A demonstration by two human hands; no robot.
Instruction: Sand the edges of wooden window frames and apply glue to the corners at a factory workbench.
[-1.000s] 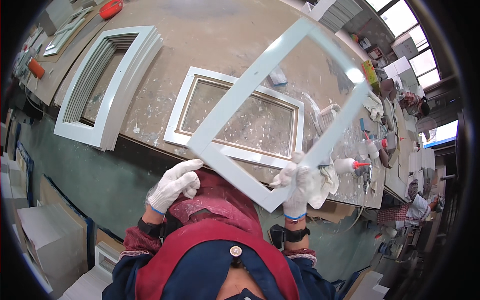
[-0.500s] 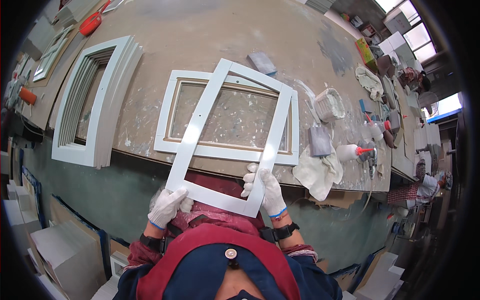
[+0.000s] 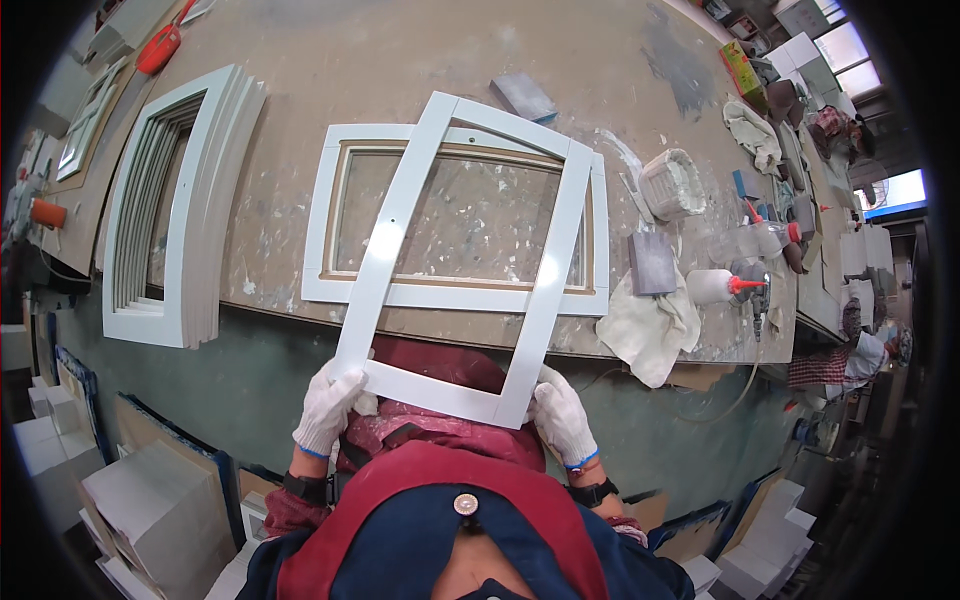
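A white rectangular frame (image 3: pixel 387 240) is tilted in front of me, its near end past the table edge above my lap. My left hand (image 3: pixel 328 408), in a white knit glove, is closed on its near left corner. At the near right corner my gloved right hand (image 3: pixel 563 418) grips the side, its fingers partly hidden by the frame. Under the far part of the held frame, a second white frame (image 3: pixel 323 215) with a brown inner edge lies flat on the table.
Several white frames (image 3: pixel 195 200) stand stacked at left. On the table (image 3: pixel 560 40) at right are a cloth (image 3: pixel 650 340), a grey block (image 3: pixel 653 263), a white tub (image 3: pixel 672 185) and a red-tipped bottle (image 3: pixel 712 286). Another grey block (image 3: pixel 523 97) lies farther back.
My right hand has shifted its hold outward, and its fingers no longer show inside the frame's opening. The held frame stays over the lying one, turned slightly.
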